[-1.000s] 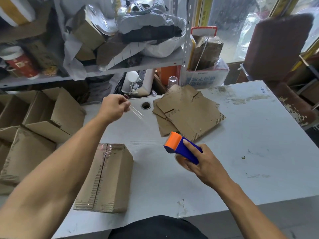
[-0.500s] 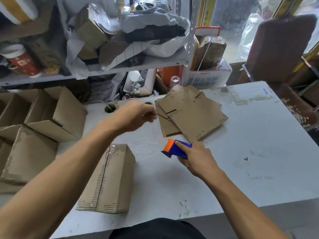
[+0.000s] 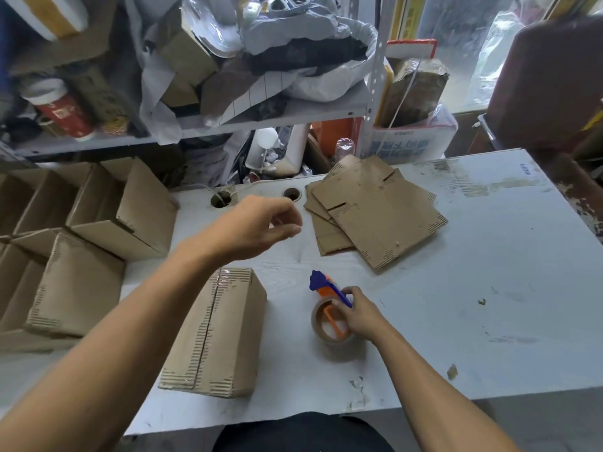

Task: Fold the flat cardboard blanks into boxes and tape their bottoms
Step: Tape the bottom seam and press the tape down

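Blanks: stacked flat, just right of left hand, nearer it.
Left fingers: curled, possibly pinching tape scrap; unclear.
Right hand: dispenser gripped.

A scuffed white table stood before a cluttered metal shelf. Daylight came through a window behind a dark chair.

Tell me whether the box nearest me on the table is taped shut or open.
Taped shut. The box lies with its flaps closed, and a clear tape strip runs glossy along the centre seam.
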